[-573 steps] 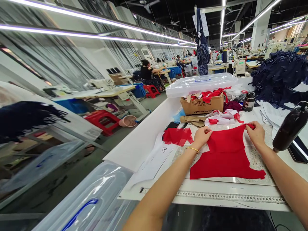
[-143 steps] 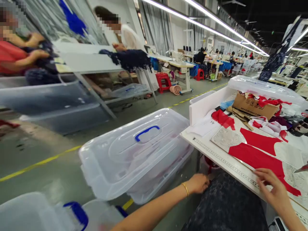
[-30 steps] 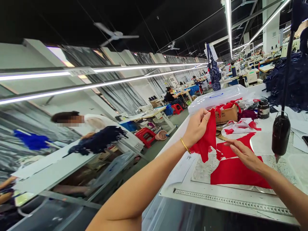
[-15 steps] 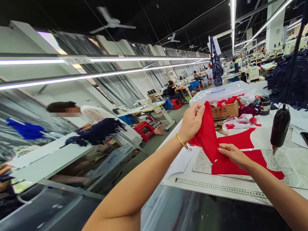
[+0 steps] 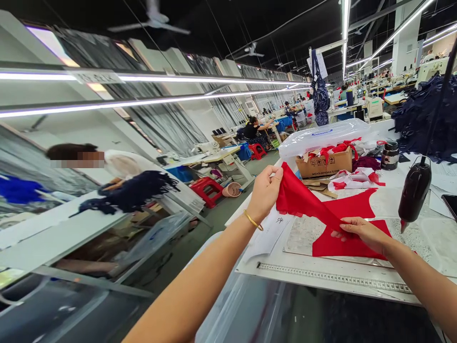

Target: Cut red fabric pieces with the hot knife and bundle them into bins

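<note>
A piece of red fabric (image 5: 303,197) is stretched slantwise between my two hands, above the table. My left hand (image 5: 266,188) pinches its upper left corner between thumb and fingers. At the lower right end, my right hand (image 5: 362,232) grips the same piece, thumb on top and fingertips partly behind the cloth. Beneath lie flat red cut pieces: one red panel (image 5: 357,202) farther back and another red panel (image 5: 326,244) nearer me, partly covered by my right hand and forearm. Both rest on a speckled grey board (image 5: 298,233).
A black bottle with a nozzle (image 5: 414,190) hangs at right. Along the table's front edge runs a measuring tape (image 5: 321,276). Behind stand a cardboard box (image 5: 323,164) with red scraps, a dark jar (image 5: 390,156) and a navy fabric pile (image 5: 424,119). A co-worker (image 5: 121,164) bends over another table at left.
My left hand has moved left and slightly down, and my right hand a little right. The red fabric, earlier hanging steeply, is now drawn out longer between them. The view has shifted slightly.
</note>
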A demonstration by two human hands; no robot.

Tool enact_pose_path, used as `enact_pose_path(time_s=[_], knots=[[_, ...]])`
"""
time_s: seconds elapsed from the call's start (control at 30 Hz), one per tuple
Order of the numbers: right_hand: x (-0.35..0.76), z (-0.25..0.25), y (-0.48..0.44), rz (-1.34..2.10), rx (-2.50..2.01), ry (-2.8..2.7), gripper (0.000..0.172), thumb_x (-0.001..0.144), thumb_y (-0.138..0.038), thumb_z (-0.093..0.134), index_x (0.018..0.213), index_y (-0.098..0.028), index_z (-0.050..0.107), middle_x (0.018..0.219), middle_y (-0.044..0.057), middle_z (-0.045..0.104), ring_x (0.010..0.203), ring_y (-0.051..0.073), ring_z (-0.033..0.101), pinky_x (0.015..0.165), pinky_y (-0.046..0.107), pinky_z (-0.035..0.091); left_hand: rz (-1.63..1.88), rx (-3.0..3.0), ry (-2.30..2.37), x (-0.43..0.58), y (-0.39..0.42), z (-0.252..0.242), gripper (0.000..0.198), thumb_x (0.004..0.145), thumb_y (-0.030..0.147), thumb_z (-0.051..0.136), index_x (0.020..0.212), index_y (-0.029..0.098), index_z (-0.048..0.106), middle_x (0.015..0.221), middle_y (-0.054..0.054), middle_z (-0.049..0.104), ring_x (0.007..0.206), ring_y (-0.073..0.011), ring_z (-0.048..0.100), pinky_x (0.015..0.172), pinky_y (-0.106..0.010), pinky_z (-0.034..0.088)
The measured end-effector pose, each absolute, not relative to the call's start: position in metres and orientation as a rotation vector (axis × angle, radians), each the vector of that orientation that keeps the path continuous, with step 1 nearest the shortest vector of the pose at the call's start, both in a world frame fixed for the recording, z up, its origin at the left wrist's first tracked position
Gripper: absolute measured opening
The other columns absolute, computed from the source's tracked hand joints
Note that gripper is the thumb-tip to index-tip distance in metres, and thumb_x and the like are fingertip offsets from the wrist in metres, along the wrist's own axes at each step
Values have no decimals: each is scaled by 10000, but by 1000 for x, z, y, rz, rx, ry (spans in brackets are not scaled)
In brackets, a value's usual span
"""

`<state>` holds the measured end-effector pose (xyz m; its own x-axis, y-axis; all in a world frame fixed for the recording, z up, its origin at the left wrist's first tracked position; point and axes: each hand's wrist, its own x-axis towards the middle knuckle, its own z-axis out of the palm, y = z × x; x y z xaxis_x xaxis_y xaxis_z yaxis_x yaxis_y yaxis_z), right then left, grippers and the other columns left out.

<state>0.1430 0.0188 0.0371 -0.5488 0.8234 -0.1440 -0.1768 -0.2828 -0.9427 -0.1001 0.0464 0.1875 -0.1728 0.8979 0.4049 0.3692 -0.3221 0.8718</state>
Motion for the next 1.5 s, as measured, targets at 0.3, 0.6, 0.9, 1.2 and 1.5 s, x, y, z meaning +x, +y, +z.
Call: enact_pose_path(time_s=[0.3, 0.6, 0.9, 1.2, 1.5], knots=[[158, 29, 21, 1892, -991, -1153, 432, 686, -557, 776, 762, -135, 723, 795, 77, 705, 561, 82, 510, 495, 224, 429, 1347, 1321, 1507, -125, 41, 147, 423, 681, 560, 757, 745, 191, 560, 545, 53, 546, 434, -86, 447, 399, -184, 310], [166, 30, 26, 1575, -1202, -1134, 513, 589, -633, 774, 603, -192, 512, 547, -46, 490, 461, 47, 303, 418, 216, 199, 1265, 1242, 1472, -134, 39, 114, 453, 639, 585, 766, 709, 183, 571, 486, 85, 435, 391, -62, 363, 398, -185, 250], [174, 43, 28, 1398, -1260, -1091, 615, 483, -760, 752, 552, -218, 470, 501, -46, 434, 458, 65, 287, 419, 250, 181, 1256, 1204, 1391, -139, 40, 90, 391, 643, 511, 793, 643, 169, 603, 658, 12, 591, 614, -113, 520, 584, -230, 426], [168, 42, 27, 1375, -1314, -1043, 675, 397, -812, 739, 559, -209, 484, 517, -39, 461, 478, 67, 313, 438, 240, 228, 1207, 1004, 1364, -131, 40, 54, 472, 758, 641, 688, 825, 183, 593, 731, 11, 648, 651, -115, 594, 614, -226, 458], [163, 30, 26, 1401, -1354, -1107, 648, 438, -797, 728, 595, -198, 537, 522, -34, 467, 484, 73, 339, 462, 244, 257, 991, 1024, 1405, -126, 38, 14, 554, 545, 470, 907, 784, 193, 491, 627, 36, 620, 576, -116, 610, 595, -236, 467]])
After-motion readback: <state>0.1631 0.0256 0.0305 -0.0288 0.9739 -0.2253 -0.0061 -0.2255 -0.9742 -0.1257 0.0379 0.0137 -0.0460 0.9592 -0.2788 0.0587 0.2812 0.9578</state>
